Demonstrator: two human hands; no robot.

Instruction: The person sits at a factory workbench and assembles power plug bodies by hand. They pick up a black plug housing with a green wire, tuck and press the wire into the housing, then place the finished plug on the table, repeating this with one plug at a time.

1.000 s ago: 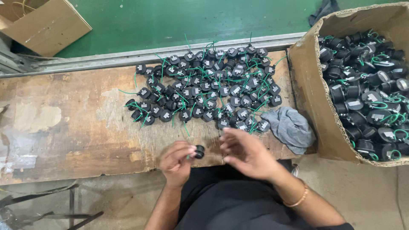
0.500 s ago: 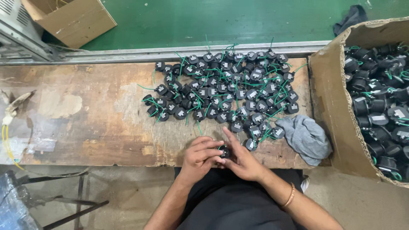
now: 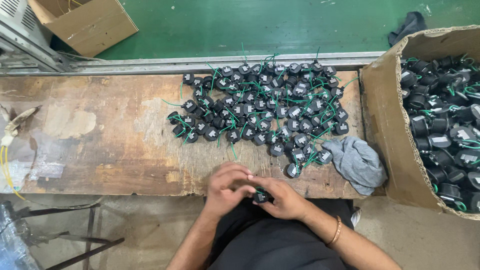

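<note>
A small black round plastic part with a green wire is pinched between both hands at 6 o'clock, just off the near edge of the worn wooden bench top. The left hand is curled closed around the part from the 9 o'clock side, fingers bent over it. The right hand is closed on it from the 3 o'clock side; a thin gold-coloured bangle is worn on that wrist. Exactly how each fingertip sits on the part cannot be told, as most of it is covered.

Just past the hands, towards 12 o'clock, a spread pile of matching black round parts with green wires is laid flat on the bench, nearest pieces close to the fingers. A crumpled grey cloth is seen at 2 o'clock, touching the pile's edge. At 3 o'clock an open brown cardboard box is filled with more of the same black parts.

Beyond the bench, a grey metal rail is run along the far edge, then green floor. A second brown cardboard box is placed at 10 o'clock, a dark rag at 1 o'clock.
</note>
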